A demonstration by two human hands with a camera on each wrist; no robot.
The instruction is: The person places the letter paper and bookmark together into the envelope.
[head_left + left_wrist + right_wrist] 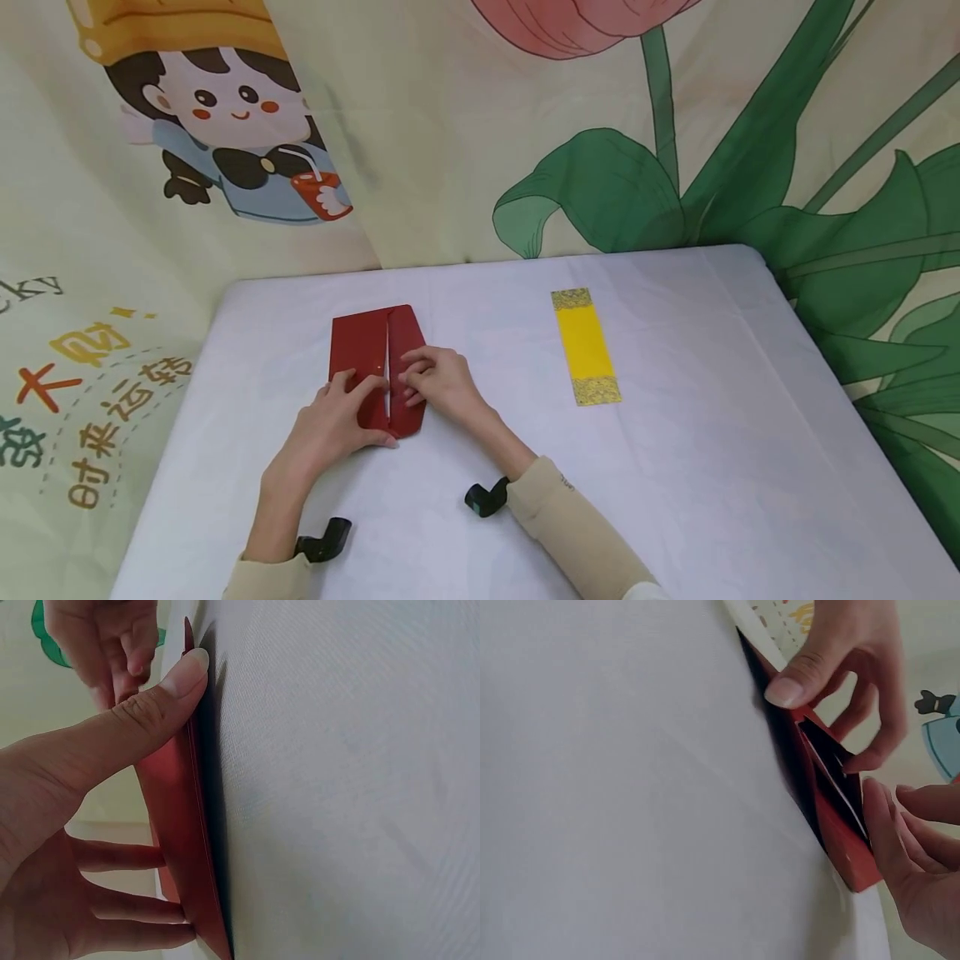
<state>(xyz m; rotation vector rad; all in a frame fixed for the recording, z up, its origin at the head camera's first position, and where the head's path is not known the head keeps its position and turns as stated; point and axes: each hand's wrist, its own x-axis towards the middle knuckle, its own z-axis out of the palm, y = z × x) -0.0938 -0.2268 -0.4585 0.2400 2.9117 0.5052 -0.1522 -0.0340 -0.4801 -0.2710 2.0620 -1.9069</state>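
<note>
A dark red envelope [358,343] lies on the white-covered table, its flap folded out to the right. A narrow slit along the flap fold shows a strip of white [387,375]; in the right wrist view the mouth [829,761] gapes. My left hand [330,425] holds the envelope, thumb at its near edge and fingers on its upper face, the index finger by the slit. My right hand [442,383] touches the flap with its fingertips; no pinch is visible there. To the right lies a yellow strip [585,343] with patterned gold ends, apart from both hands.
The white table cover [712,433] runs beyond both hands, with its far edge behind the envelope. Behind it hangs a printed cloth [435,158] with a cartoon figure and green leaves. Black wrist devices [487,497] sit at both sleeves.
</note>
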